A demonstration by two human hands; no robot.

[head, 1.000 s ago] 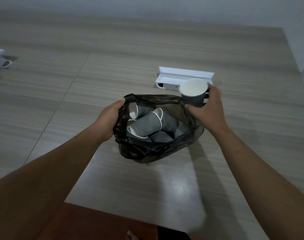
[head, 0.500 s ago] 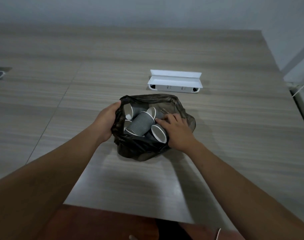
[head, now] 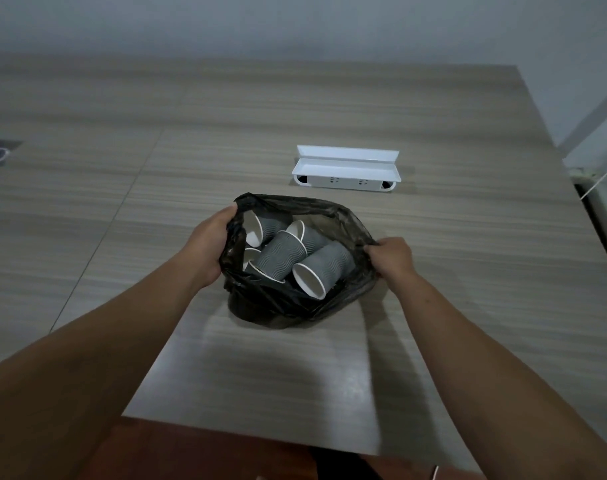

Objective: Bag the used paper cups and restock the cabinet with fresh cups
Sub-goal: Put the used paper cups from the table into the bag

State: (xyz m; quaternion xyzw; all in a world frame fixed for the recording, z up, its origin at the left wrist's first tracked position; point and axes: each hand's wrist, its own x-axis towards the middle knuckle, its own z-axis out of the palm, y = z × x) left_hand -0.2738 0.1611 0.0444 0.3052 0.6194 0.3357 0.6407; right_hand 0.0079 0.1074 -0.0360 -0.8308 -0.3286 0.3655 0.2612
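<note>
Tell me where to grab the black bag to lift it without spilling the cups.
Grip the bag at its open rim, from above on both sides, where the left hand and right hand already hold it. The plastic is limp and the mouth gapes upward, with the cups lying loose on their sides, so I'd gather the rim together before lifting.

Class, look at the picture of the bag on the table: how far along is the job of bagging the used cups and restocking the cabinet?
Done: several grey paper cups lie inside the black bag on the table. In hand: the left hand and right hand each grip the bag's rim, holding it open; it is not tied. Left: no cabinet or fresh cups are in view, so restocking looks not yet started.
</note>
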